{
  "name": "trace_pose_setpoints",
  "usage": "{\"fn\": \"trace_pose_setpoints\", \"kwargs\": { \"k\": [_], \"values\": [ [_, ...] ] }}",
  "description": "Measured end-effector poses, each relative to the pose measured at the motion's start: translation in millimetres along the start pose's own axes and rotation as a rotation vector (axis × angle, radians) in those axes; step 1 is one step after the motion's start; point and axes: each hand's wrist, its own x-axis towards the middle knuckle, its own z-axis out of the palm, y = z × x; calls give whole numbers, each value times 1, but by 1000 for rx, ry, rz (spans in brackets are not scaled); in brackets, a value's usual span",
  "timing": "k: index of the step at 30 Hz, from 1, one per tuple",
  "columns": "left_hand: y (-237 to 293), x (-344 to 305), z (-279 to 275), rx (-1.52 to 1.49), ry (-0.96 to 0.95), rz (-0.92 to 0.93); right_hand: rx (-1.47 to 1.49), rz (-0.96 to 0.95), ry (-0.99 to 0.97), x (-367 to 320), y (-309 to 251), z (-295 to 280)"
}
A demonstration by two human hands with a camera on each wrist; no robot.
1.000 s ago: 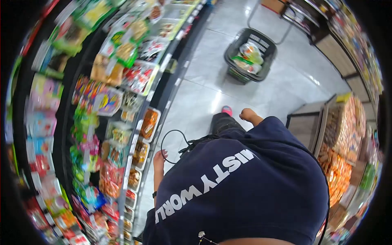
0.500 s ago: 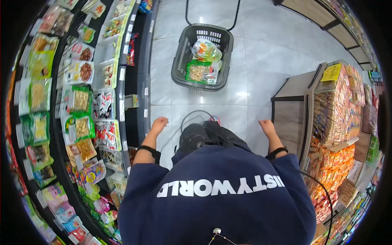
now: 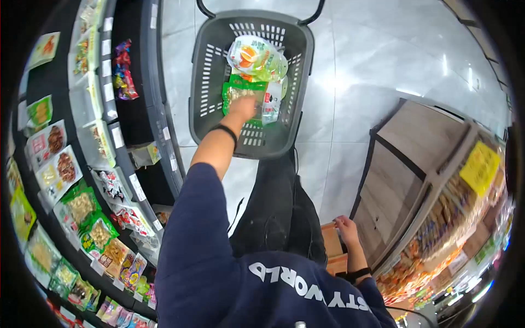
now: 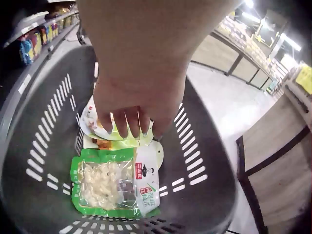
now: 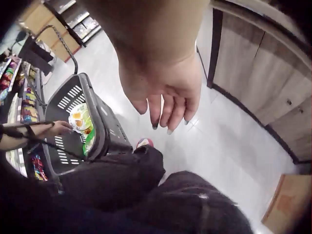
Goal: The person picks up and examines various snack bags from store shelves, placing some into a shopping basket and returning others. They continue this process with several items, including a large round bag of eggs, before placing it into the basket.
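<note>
In the basket the green packet already lay; your left hand bent its fingers onto the round packet, grip unclear. Your right hand hung open, empty.

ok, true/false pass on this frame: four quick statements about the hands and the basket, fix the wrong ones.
1. The left hand reaches into the grey basket, at the packets. True.
2. The right hand holds a packet. False: it hangs with nothing in it, fingers relaxed.
3. The basket stands on a shelf. False: it stands on the tiled floor.
4. A green packet with a clear window lies in the basket. True.
</note>
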Motion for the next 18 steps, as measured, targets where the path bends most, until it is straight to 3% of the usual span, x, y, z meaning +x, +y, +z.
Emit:
{"fn": "trace_pose_setpoints", "kwargs": {
  "k": [1, 3, 7, 10, 12, 16, 18],
  "values": [
    [1, 30, 3, 136, -37, 13, -8, 32, -20, 13, -23, -1],
    [-6, 103, 30, 182, 29, 36, 363, -49, 20, 47, -66, 2],
    [-20, 152, 76, 160, 103, 26, 316, 114, 7, 63, -80, 5],
    [-25, 160, 70, 238, -70, 21, 338, 247, -31, 64, -66, 2],
    [-17, 157, 60, 356, -356, -32, 337, 237, -34, 64, -63, -3],
    [-15, 134, 83, 596, -280, 27, 442, 224, -13, 61, -76, -15],
    [-27, 132, 117, 394, -2, 13, 456, 197, -26, 62, -74, -20]
  ]
}}
